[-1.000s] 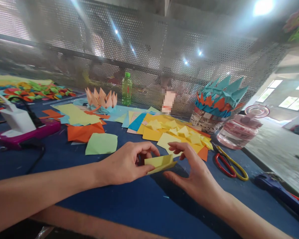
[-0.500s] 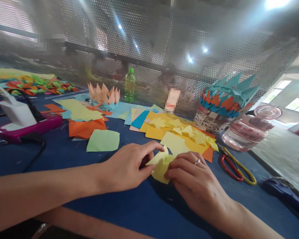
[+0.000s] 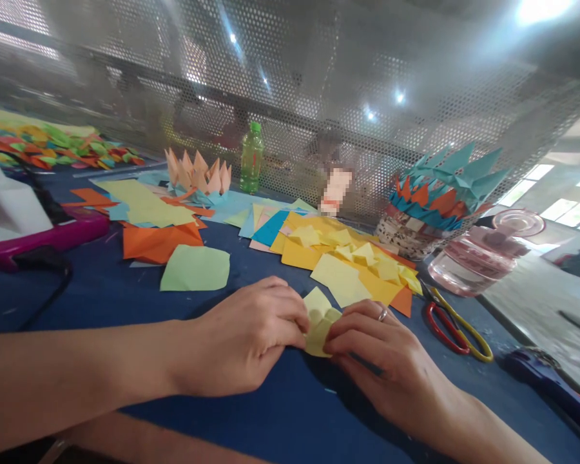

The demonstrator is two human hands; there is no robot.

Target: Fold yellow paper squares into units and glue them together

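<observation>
A small pale yellow paper (image 3: 319, 320), partly folded, lies on the blue table top (image 3: 280, 412) between my hands. My left hand (image 3: 249, 338) is closed, its fingertips pinching the paper's left edge. My right hand (image 3: 374, 357), a ring on one finger, is closed too and presses the paper's right side with its fingertips. The lower part of the paper is hidden under my fingers.
A heap of yellow and orange paper squares (image 3: 348, 261) lies just beyond. A green sheet (image 3: 196, 269) and orange sheets (image 3: 157, 241) lie at the left, scissors (image 3: 457, 322) at the right. A glass jar (image 3: 478, 254), a paper-spiked basket (image 3: 428, 206), a green bottle (image 3: 251, 158) and a perforated metal screen (image 3: 319, 96) stand behind.
The paper was held up flat between both hands, then came down to the table. Both hands have closed in on it and folded it smaller.
</observation>
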